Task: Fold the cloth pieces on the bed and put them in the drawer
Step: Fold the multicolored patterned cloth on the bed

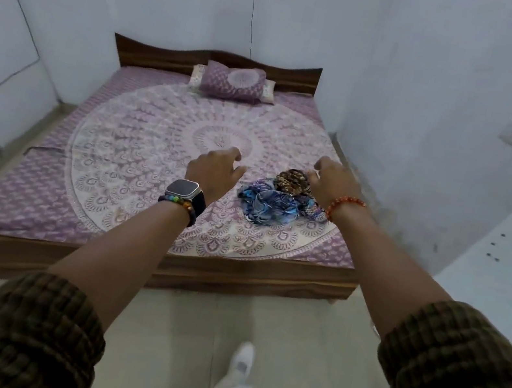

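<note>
Crumpled patterned cloth pieces (276, 199), mandala-print bed (141, 139)

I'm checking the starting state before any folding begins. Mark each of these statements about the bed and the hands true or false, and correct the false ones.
1. The cloth pieces lie crumpled near the bed's foot. True.
2. The left hand grips a cloth. False: it holds nothing.
3. A pillow rests by the headboard. True.
4. The cloths are neatly folded. False: they are bunched up.
5. The watch is on the right wrist. False: it is on the left.
</note>
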